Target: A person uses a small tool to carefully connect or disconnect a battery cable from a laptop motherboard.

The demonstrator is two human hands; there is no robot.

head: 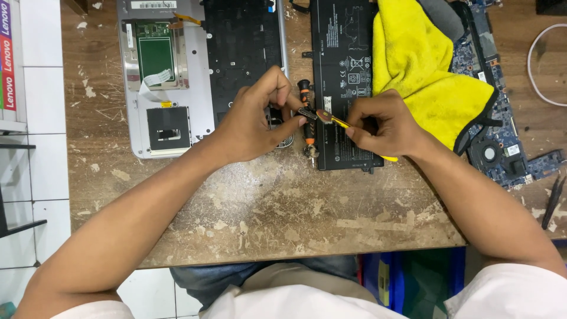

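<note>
The left hand [257,118] is curled narrow, its thumb and forefinger pinched on a small dark part [306,112] just right of the open laptop base [171,77]. The right hand [384,125] is closed around a yellow tool [332,119], whose tip meets that part between the two hands; the tool's far end shows as a yellow sliver below the right wrist. Directly beneath the pinch lies a screwdriver [306,118] with an orange and black handle, set lengthwise along the left edge of a flat black battery [345,77] (whether the hand also touches the screwdriver I cannot tell). The battery lies on the worn wooden table [266,201], partly under the right hand. A yellow cloth [422,65] is draped over the battery's right side and over a blue board [502,142], which carries a round fan near its lower end. In the base, a green board sits at the upper left with a white ribbon cable below it, and the black keyboard underside fills the right half. A white cable [534,71] loops at the table's far right, and dark tweezers [554,201] lie at the right edge. Both forearms come in from the bottom corners, bare below white sleeves.
</note>
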